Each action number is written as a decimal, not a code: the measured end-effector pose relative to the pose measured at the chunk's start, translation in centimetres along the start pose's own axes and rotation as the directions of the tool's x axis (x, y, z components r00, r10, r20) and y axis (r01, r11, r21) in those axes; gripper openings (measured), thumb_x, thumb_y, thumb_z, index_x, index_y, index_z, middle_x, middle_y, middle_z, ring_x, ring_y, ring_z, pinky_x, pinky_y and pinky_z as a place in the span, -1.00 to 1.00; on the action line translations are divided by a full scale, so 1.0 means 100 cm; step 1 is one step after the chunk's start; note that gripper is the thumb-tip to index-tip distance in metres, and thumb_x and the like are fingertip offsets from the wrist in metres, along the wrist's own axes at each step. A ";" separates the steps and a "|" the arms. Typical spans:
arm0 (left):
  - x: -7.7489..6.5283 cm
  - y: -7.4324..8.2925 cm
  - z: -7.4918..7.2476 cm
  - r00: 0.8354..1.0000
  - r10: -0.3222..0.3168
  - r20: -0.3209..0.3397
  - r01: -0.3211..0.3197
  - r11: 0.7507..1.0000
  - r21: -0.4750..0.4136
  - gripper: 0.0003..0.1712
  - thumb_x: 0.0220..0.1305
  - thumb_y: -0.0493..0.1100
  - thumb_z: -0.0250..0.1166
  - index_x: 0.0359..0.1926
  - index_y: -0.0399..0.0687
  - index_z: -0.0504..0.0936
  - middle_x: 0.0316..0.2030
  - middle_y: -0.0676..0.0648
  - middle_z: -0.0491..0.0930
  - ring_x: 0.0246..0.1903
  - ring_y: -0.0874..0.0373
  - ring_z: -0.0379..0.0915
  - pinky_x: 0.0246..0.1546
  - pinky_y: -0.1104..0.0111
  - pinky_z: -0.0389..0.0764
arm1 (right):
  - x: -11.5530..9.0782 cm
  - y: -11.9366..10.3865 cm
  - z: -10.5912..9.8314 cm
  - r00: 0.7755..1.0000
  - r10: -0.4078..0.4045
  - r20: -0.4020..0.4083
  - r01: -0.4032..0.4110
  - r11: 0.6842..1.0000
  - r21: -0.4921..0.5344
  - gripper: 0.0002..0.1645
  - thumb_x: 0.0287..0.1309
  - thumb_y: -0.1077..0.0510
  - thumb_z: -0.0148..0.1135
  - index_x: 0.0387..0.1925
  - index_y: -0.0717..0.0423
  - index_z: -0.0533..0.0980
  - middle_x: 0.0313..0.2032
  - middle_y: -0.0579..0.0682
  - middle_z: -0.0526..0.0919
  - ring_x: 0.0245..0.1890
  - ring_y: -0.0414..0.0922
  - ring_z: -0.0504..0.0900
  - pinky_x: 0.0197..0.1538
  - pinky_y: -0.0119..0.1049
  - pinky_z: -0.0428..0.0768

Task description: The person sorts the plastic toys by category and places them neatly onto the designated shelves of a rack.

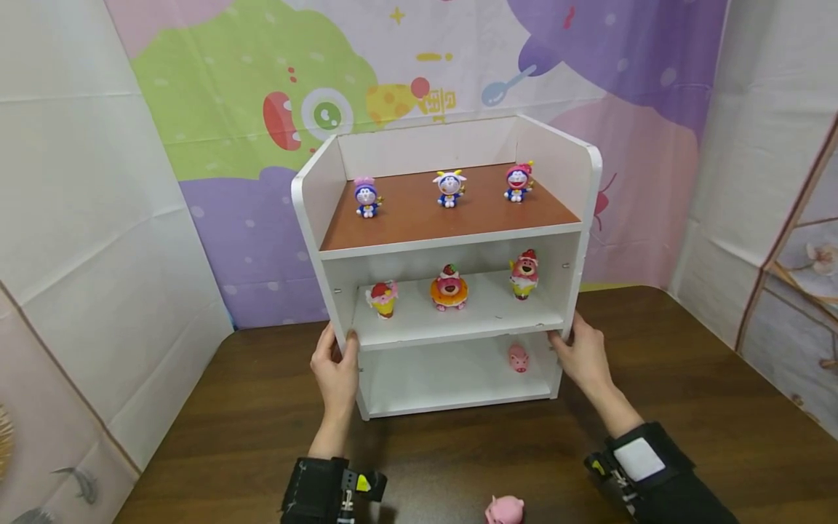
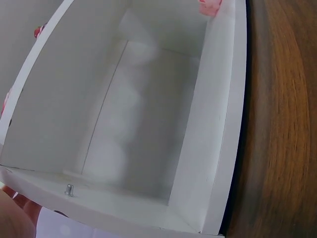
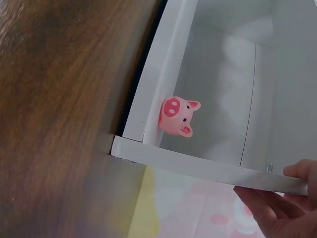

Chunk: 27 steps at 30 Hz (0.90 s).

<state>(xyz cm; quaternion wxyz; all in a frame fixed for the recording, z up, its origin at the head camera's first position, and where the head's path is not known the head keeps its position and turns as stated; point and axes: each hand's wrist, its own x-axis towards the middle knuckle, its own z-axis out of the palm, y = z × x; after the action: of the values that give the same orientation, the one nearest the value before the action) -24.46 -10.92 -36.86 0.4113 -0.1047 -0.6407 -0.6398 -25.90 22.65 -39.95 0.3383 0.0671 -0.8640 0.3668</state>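
Observation:
A small white shelf unit (image 1: 458, 340) with a brown top board stands on the table. My left hand (image 1: 336, 375) grips its left side panel at the height of the middle board, thumb on the front edge. On the other side, my right hand (image 1: 585, 356) holds the right side panel at a similar height; the right wrist view shows the fingers (image 3: 262, 203) outside the panel and the thumb over its edge. A pink pig figure (image 3: 176, 116) sits in the lowest compartment at the right end. The left fingers are partly hidden behind the panel.
Three blue-and-white figures, one in a white hat (image 1: 449, 189), stand on the top board. Three pink figures, one with an orange ring (image 1: 449, 291), occupy the middle board. Another pink pig (image 1: 505, 510) lies on the table (image 1: 432, 458) in front. A patterned cloth (image 1: 249, 240) hangs behind.

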 end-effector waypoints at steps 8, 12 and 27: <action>0.001 0.002 -0.002 1.000 -0.017 0.016 0.016 1.000 0.016 -0.65 0.03 -0.55 0.08 -0.08 -0.52 0.47 -0.18 -0.41 0.48 -0.28 -0.08 0.44 -0.33 0.58 0.46 | 0.000 -0.002 0.002 1.000 -0.008 -0.015 0.008 1.000 0.018 -0.75 -0.05 0.37 0.16 -0.27 0.43 0.42 -0.48 0.32 0.58 -0.53 0.08 0.55 -0.57 -0.11 0.50; 0.004 0.003 -0.004 0.998 -0.021 0.053 0.019 0.999 0.030 -0.64 0.03 -0.55 0.09 -0.07 -0.52 0.47 -0.19 -0.41 0.49 -0.27 -0.14 0.44 -0.33 0.56 0.47 | 0.000 -0.001 0.002 1.000 -0.013 -0.014 0.013 1.000 0.022 -0.74 -0.05 0.38 0.16 -0.25 0.44 0.42 -0.46 0.33 0.57 -0.52 0.09 0.55 -0.57 -0.10 0.50; -0.003 0.031 -0.006 0.996 0.075 0.055 -0.084 0.979 0.188 -0.52 -0.07 -0.47 0.28 -0.04 -0.48 0.43 -0.16 -0.38 0.42 -0.20 -0.14 0.40 -0.33 0.45 0.49 | -0.001 0.000 0.002 1.000 -0.024 -0.018 0.025 0.999 0.020 -0.71 -0.05 0.37 0.17 -0.22 0.44 0.41 -0.43 0.36 0.57 -0.50 0.10 0.55 -0.56 -0.07 0.50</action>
<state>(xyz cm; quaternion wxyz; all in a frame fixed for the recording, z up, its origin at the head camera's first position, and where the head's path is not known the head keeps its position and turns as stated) -21.98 -10.87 -34.84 0.4293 -0.1055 -0.7039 -0.5560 -25.98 22.52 -40.10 0.3496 0.0780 -0.8564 0.3719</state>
